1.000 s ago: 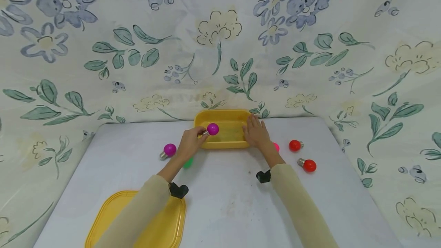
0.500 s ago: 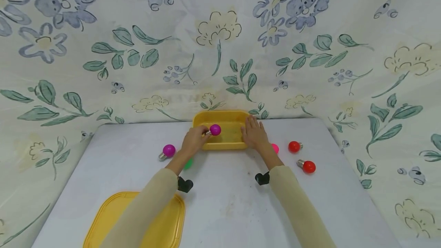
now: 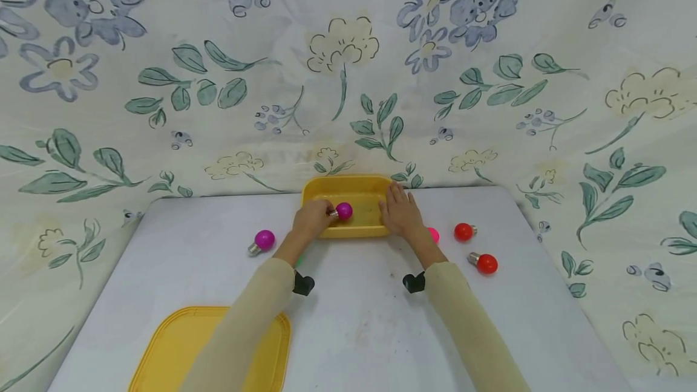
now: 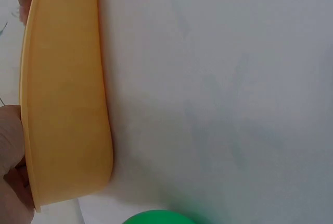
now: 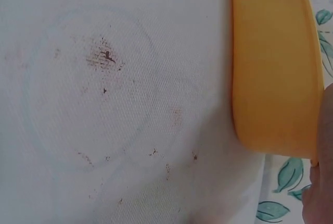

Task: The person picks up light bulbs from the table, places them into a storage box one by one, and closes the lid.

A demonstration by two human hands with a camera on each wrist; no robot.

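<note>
bin (image 3: 365,231): rear centre | tray (image 3: 158,359): front left | 2 bulbs (image 3: 486,264): far right

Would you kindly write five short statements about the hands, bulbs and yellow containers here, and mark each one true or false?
1. The left hand holds a purple light bulb. True.
2. Two red light bulbs lie on the white table. True.
3. The right hand grips a green light bulb. False: the right hand rests at the right end of the yellow bin and holds no bulb.
4. The second purple light bulb lies inside the yellow tray. False: the second purple light bulb lies on the white table, beyond the yellow tray.
5. The right forearm partly hides a pink light bulb. True.
</note>
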